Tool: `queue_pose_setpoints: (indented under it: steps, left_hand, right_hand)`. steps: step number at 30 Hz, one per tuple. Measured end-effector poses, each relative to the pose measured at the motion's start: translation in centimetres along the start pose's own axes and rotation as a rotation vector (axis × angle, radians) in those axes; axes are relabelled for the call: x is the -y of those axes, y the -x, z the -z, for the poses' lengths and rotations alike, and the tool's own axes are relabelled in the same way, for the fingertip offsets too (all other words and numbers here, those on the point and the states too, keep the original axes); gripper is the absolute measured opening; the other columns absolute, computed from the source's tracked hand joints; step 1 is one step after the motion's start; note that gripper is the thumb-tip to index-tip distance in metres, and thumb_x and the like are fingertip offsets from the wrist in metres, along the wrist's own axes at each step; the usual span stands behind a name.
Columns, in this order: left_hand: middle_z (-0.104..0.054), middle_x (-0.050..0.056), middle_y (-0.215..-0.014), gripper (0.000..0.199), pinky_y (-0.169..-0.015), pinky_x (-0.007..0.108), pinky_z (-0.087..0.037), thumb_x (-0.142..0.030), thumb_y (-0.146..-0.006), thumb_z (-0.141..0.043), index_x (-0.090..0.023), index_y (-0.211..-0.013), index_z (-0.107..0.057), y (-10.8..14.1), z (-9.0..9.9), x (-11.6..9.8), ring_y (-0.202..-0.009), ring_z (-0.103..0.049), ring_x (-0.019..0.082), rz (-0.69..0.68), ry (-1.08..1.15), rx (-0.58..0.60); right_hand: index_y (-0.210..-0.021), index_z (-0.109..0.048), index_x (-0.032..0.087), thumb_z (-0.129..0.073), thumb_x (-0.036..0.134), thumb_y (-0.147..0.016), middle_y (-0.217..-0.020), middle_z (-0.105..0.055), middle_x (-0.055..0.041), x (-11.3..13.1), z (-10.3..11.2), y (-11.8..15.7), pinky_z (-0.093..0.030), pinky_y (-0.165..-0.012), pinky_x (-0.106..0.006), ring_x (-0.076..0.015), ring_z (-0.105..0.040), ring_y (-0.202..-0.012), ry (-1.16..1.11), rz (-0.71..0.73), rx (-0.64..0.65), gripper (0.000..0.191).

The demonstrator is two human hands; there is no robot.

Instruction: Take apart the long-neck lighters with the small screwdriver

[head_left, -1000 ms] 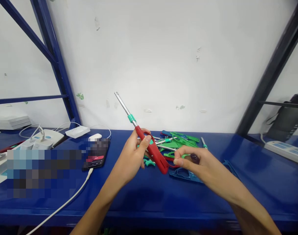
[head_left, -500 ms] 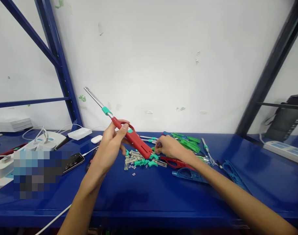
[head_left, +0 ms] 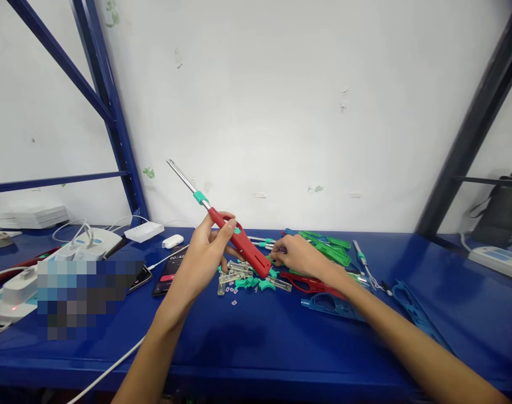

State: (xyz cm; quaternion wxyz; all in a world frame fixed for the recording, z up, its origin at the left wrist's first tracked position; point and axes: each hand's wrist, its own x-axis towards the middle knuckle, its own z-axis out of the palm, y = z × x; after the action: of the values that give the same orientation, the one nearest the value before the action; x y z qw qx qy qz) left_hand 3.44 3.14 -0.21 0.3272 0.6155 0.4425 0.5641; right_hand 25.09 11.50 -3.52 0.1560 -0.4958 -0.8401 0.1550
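My left hand, raised, grips red lighter; right hand curled low by teal parts, can't tell if holding.

Head-worn view, forward and down

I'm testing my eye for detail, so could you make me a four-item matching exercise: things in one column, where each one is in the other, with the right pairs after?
Things
1. red lighter
2. green shells
3. white rounded case
4. clear oblong pieces

Places
A. left of the left hand
B. heaped with small green parts
C. gripped in the left hand
D. beyond the right arm, toward the wall

Pairs: 1-C, 2-D, 3-A, 4-B
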Motion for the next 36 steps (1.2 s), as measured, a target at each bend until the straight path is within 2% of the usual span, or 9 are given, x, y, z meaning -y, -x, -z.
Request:
queue_pose_setpoints:
  steps: [2,6,9,13,21,25,30,33,36]
  left_hand:
    - [-0.068,0.004,-0.090,0.040,-0.035,0.017,-0.042,-0.053,-0.094,-0.062,-0.020,-0.114,-0.051,0.0,-0.1,0.1,-0.059,-0.073,0.018,0.004,-0.002,-0.001]
    - [-0.067,0.001,-0.081,0.039,-0.034,0.017,-0.040,-0.052,-0.093,-0.062,-0.020,-0.112,-0.050,0.1,-1.1,0.3,-0.056,-0.072,0.018,0.012,0.001,-0.007]
    - [-0.067,-0.001,-0.074,0.040,-0.034,0.017,-0.040,-0.054,-0.093,-0.063,-0.021,-0.111,-0.049,0.4,-2.4,0.5,-0.054,-0.070,0.018,0.031,0.009,0.015]
    - [-0.067,0.000,-0.072,0.045,-0.033,0.017,-0.039,-0.059,-0.093,-0.060,-0.020,-0.113,-0.050,1.0,-4.1,0.6,-0.050,-0.066,0.016,0.066,0.034,0.058]
    - [-0.069,0.011,-0.100,0.061,-0.039,0.018,-0.043,-0.048,-0.090,-0.067,-0.016,-0.137,-0.044,1.8,-4.8,0.6,-0.078,-0.075,0.023,0.076,0.150,0.261]
    - [-0.068,0.011,-0.101,0.059,-0.040,0.018,-0.044,-0.040,-0.088,-0.068,-0.017,-0.136,-0.044,1.9,-5.1,0.6,-0.079,-0.074,0.022,0.087,0.173,0.256]
    - [-0.069,0.007,-0.096,0.042,-0.038,0.018,-0.043,-0.028,-0.085,-0.066,-0.018,-0.123,-0.052,1.8,-5.3,0.8,-0.059,-0.064,0.013,0.063,0.183,0.190]
    - [-0.071,0.009,-0.097,0.038,-0.040,0.018,-0.044,-0.030,-0.086,-0.063,-0.017,-0.121,-0.056,1.8,-5.0,0.6,-0.065,-0.068,0.016,0.046,0.229,0.236]
    - [-0.071,0.011,-0.098,0.043,-0.040,0.018,-0.045,-0.038,-0.088,-0.063,-0.015,-0.124,-0.055,2.0,-4.8,0.3,-0.076,-0.073,0.021,0.039,0.241,0.249]
  right_hand:
    - [-0.081,-0.077,0.017,-0.054,0.039,-0.103,-0.080,-0.078,-0.0087,0.9,0.9,0.9,-0.046,-0.065,-0.031,-0.0180,-0.065,-0.064,-0.039,0.032,-0.058,0.039]
    - [-0.096,-0.080,0.021,-0.033,0.061,-0.105,-0.079,-0.079,-0.0068,3.5,1.9,4.4,-0.042,-0.060,-0.030,-0.0176,-0.061,-0.058,-0.123,0.074,-0.154,0.062]
    - [-0.097,-0.081,0.022,-0.047,0.065,-0.099,-0.079,-0.077,-0.0067,5.0,1.1,7.4,-0.041,-0.063,-0.030,-0.0208,-0.064,-0.066,-0.188,0.083,-0.233,0.055]
    - [-0.096,-0.080,0.024,-0.059,0.060,-0.095,-0.084,-0.077,-0.0047,5.3,-0.3,9.4,-0.039,-0.064,-0.030,-0.0228,-0.063,-0.072,-0.247,0.051,-0.275,0.041]
    - [-0.096,-0.080,0.027,-0.058,0.055,-0.098,-0.076,-0.071,0.0000,3.2,-0.2,10.5,-0.035,-0.062,-0.029,-0.0188,-0.058,-0.068,-0.367,0.050,-0.248,0.036]
    - [-0.101,-0.080,0.028,-0.056,0.055,-0.099,-0.075,-0.071,0.0006,2.8,-0.2,10.5,-0.035,-0.062,-0.029,-0.0186,-0.057,-0.067,-0.388,0.070,-0.207,0.036]
    - [-0.098,-0.080,0.032,-0.063,0.055,-0.095,-0.082,-0.075,0.0021,2.9,-0.3,10.5,-0.039,-0.064,-0.029,-0.0198,-0.062,-0.073,-0.400,0.047,-0.196,0.029]
    - [-0.104,-0.080,0.034,-0.063,0.056,-0.095,-0.084,-0.076,0.0031,3.2,-0.4,10.6,-0.042,-0.067,-0.028,-0.0198,-0.063,-0.075,-0.409,0.026,-0.226,0.029]
    - [-0.105,-0.080,0.034,-0.062,0.057,-0.096,-0.086,-0.077,0.0027,3.3,-0.5,10.6,-0.044,-0.069,-0.029,-0.0205,-0.066,-0.077,-0.420,0.028,-0.240,0.031]
